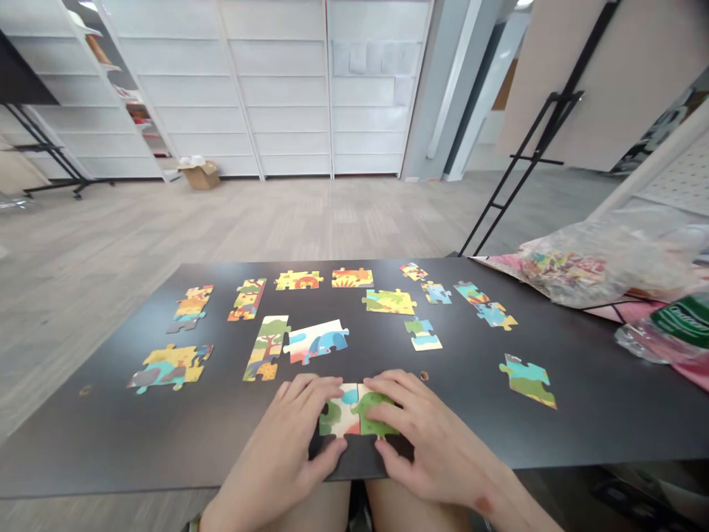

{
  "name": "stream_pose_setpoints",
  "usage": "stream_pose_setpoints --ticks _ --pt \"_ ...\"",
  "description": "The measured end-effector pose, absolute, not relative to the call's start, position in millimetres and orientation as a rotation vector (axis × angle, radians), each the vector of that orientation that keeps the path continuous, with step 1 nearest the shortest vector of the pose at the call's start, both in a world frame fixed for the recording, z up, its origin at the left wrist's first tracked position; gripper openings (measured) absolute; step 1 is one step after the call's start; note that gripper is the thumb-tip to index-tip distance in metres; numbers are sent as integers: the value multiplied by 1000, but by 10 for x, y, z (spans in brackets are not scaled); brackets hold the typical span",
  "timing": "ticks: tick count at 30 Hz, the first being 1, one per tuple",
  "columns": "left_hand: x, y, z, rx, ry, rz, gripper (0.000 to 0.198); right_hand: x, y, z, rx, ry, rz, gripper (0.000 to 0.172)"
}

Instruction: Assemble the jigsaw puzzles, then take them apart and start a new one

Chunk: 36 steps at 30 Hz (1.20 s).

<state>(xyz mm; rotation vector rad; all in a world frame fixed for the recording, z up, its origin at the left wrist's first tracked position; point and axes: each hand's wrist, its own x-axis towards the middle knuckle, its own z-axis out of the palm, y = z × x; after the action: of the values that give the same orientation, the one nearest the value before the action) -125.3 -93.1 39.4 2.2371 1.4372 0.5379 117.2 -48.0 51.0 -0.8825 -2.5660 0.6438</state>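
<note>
Near the front edge of a dark table [221, 436], two puzzle pieces lie side by side, touching. The left one [344, 417] is cream and green with a blue patch; the right one [370, 423] is mostly green. My left hand [296, 436] grips the left piece, fingers at its upper edge and thumb below. Over the green piece, my right hand [415, 428] has its fingers on top and its thumb at the lower edge. Just beyond my left hand are a joined strip with a tree [269, 343] and one with a blue elephant [318, 341].
Several puzzle clusters spread across the table, including a yellow one [389, 301], one at the left [171, 367] and a green one at the right [529, 380]. A clear plastic bag [598, 258] and a green-labelled bottle [684, 321] lie on the right side.
</note>
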Motion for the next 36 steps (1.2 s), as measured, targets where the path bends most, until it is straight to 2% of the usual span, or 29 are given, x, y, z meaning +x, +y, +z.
stream_pose_setpoints --ticks 7,13,20,31,36 --pt "-1238 -923 422 2302 1416 485 43 1173 -469 541 -913 -2589 709 39" --pt "-1245 -932 390 2241 1422 577 55 1153 -472 517 -996 -2559 704 46" --pt "-1249 -922 396 2215 1373 589 55 1151 -439 487 -973 -2441 800 45" --pt "-1241 -940 391 2240 1363 597 53 1153 -519 332 -750 -2403 241 34" --pt "-1231 -930 416 2241 1365 631 50 1172 -488 367 -735 -2408 281 32"
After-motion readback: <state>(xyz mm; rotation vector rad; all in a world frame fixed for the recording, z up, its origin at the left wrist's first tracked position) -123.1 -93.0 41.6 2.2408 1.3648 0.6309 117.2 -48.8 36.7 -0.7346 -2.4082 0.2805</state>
